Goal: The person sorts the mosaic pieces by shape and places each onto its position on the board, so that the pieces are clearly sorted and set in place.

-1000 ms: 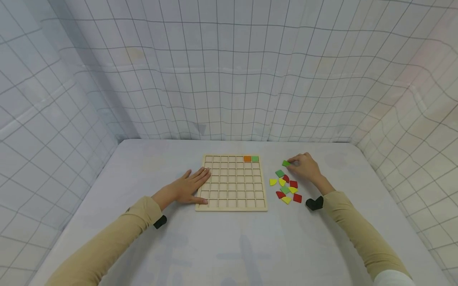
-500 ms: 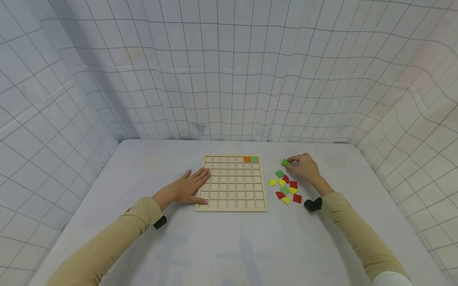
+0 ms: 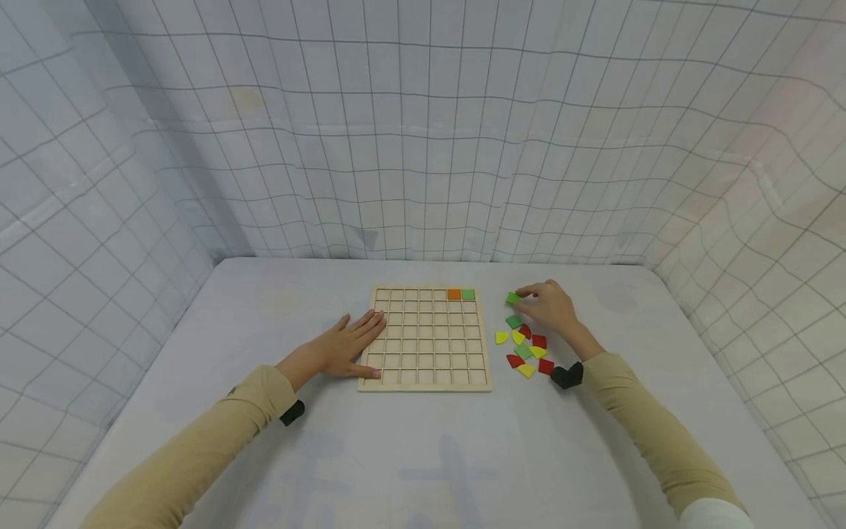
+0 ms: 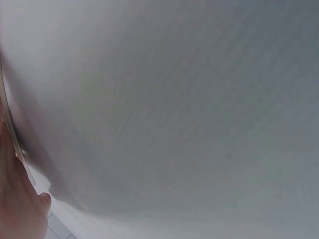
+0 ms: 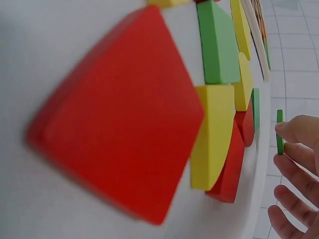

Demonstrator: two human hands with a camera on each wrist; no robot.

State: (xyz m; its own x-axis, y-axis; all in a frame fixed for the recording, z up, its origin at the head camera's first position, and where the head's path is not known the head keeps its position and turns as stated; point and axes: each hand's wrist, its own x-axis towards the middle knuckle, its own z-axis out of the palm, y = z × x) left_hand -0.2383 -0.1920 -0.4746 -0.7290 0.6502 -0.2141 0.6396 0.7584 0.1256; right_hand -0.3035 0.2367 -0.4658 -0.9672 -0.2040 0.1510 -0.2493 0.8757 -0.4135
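Observation:
My right hand (image 3: 550,305) pinches a green square tile (image 3: 512,298) between thumb and fingers, to the right of the wooden grid board (image 3: 423,391). In the right wrist view the same green tile (image 5: 279,132) shows edge-on at the fingertips. My left hand (image 3: 344,349) lies with fingers spread over the board's left edge. An orange tile (image 3: 454,294) and a light green tile (image 3: 468,294) sit in the top row's two right-hand cells. Only part of the left hand (image 4: 20,199) appears in the left wrist view, against the board's edge.
Loose red, yellow and green pieces lie right of the board, among them a yellow quarter-round (image 3: 501,337) and a red square (image 3: 546,366). A large red piece (image 5: 124,114) fills much of the right wrist view. Black wrist mounts (image 3: 567,376) sit by both sleeves.
My right hand has moved left, toward the board's upper right corner, carrying the green tile. The left hand has stayed on the board, and the loose pieces lie as before.

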